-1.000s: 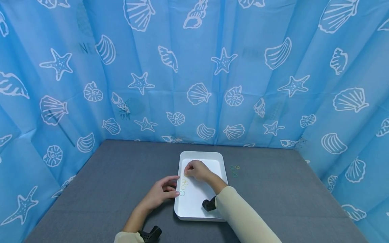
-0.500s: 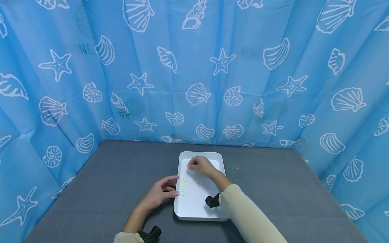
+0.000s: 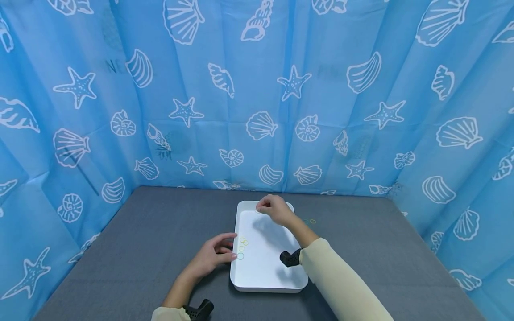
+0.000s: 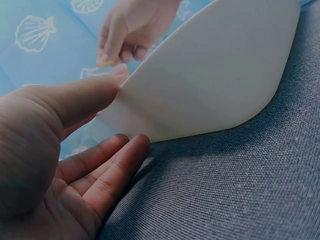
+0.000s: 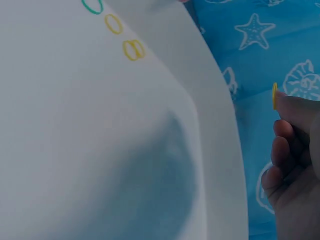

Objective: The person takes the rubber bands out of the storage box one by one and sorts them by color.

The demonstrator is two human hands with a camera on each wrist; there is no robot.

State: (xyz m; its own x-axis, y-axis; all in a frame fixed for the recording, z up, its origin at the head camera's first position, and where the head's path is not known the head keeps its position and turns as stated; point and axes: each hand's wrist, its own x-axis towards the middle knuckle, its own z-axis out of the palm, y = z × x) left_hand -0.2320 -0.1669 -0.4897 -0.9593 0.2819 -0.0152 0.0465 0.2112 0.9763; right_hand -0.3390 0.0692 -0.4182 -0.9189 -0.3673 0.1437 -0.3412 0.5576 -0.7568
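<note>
A black wrist mount (image 3: 199, 309) is seen nearest, at the left forearm, with a cream sleeve (image 3: 345, 285) at about 5 o'clock of the tray. The grey table (image 3: 140, 240) carries a white tray (image 3: 261, 278) near its middle. The left hand (image 3: 210, 256) is laid at 9 o'clock of the tray, its fingers relaxed and loosely spread, the thumb (image 4: 85, 95) set against the tray's rim and the fingertips touching the outer wall; nothing is gripped by it. Just inside that rim, a green band (image 3: 240, 256) lies nearest, with yellow bands (image 3: 243, 241) just beyond it, all flat on the tray floor. A second black mount (image 3: 291, 258) is seen over the tray at about 4 o'clock.

Farther on, the right hand (image 3: 274, 208) is held above the tray's far edge, at 12 o'clock, with its fingers curled. A small yellow band (image 5: 274, 96) is pinched between its thumb and fingertips, clear of the tray. More bands (image 3: 311, 221) lie on the table at 2 o'clock of the tray, well apart from the left hand. A blue curtain (image 3: 257, 89) printed with shells and starfish closes the scene behind and at both sides.
</note>
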